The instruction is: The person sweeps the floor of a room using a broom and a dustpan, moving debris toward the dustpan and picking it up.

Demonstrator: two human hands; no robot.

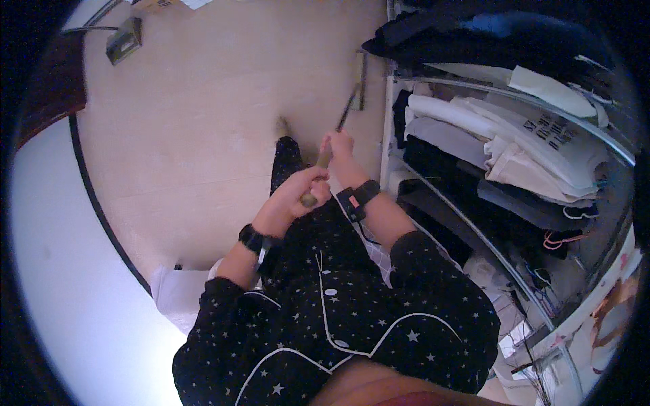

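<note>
A long-handled floor tool, which looks like a flat mop, slants away from me toward the upper right. My left hand (pixel 303 190) wraps around the top of its olive handle (pixel 324 158), whose rounded end shows below the fingers. Further down, my right hand (pixel 341 144) grips the same tool. Beyond that hand runs a dark shaft (pixel 347 110), down to a narrow head (pixel 361 81) on the floor close to the shelf's side. The head is blurred, so its exact kind is unclear.
Pale flooring (pixel 203 111) lies ahead. On the right stands a metal-framed shelf (pixel 457 213) with folded clothes (pixel 508 137). A white surface with a black edge (pixel 96 203) is on the left. A stand's foot (pixel 124 40) sits upper left, and a white object (pixel 175 292) lower left.
</note>
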